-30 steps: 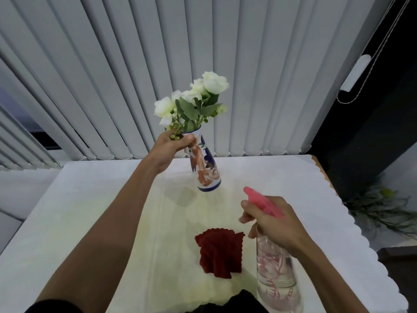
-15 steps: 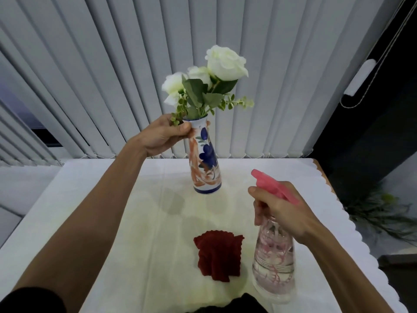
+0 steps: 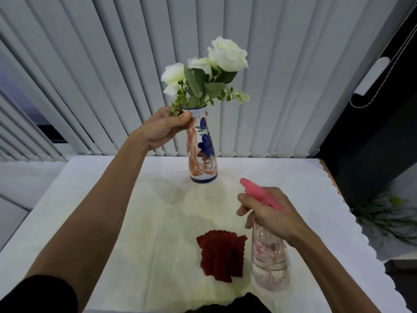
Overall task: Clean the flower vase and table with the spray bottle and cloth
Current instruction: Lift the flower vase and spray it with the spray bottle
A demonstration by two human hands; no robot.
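A white vase [image 3: 204, 152] painted with blue and orange flowers holds white roses [image 3: 226, 55] and green leaves. My left hand [image 3: 163, 128] grips its neck and holds it upright above the table [image 3: 90, 222], which has a white cloth over it. My right hand [image 3: 268, 211] is wrapped around the top of a clear spray bottle [image 3: 269, 260] with a pink trigger head [image 3: 259, 193]; the nozzle points toward the vase. A dark red cloth [image 3: 222, 254] lies crumpled on the table, just left of the bottle.
Grey vertical blinds [image 3: 112, 75] hang right behind the table. The table's scalloped right edge [image 3: 352, 222] drops to a dark area with greenery [image 3: 388, 213] on the floor. A dark garment [image 3: 228, 306] shows at the bottom edge.
My left hand has lifted the vase higher off the table and brought it closer. My right hand has raised the spray bottle and moved it toward the vase.
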